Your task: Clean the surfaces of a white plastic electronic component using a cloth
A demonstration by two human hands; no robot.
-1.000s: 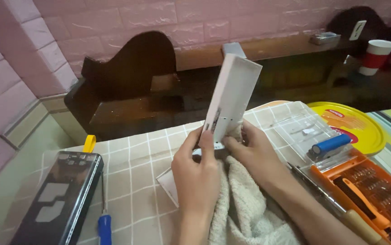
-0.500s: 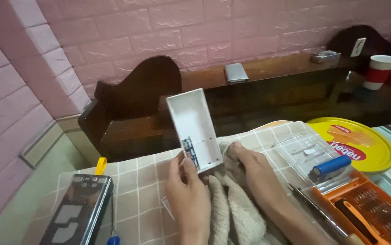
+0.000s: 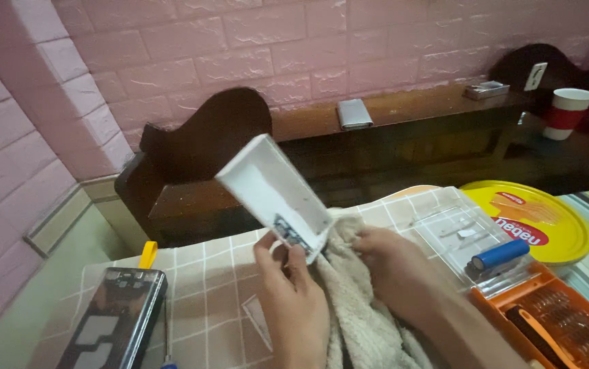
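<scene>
Pink embossed brick wall behind; checked beige tablecloth (image 3: 199, 273) on the work surface. At far left a dark, glossy opened phone body (image 3: 113, 328) is laid flat. The left hand (image 3: 294, 301) is closed on the lower end of a white rectangular plastic casing (image 3: 274, 195) — hollow, tilted, raised above the cloth. A fluffy cream towel (image 3: 356, 314) is gripped by the right hand (image 3: 393, 266), fingers curled. Further right — blue cylindrical cell (image 3: 501, 254), orange screwdriver-bit tray (image 3: 561, 321), round yellow tin lid (image 3: 540, 219).
</scene>
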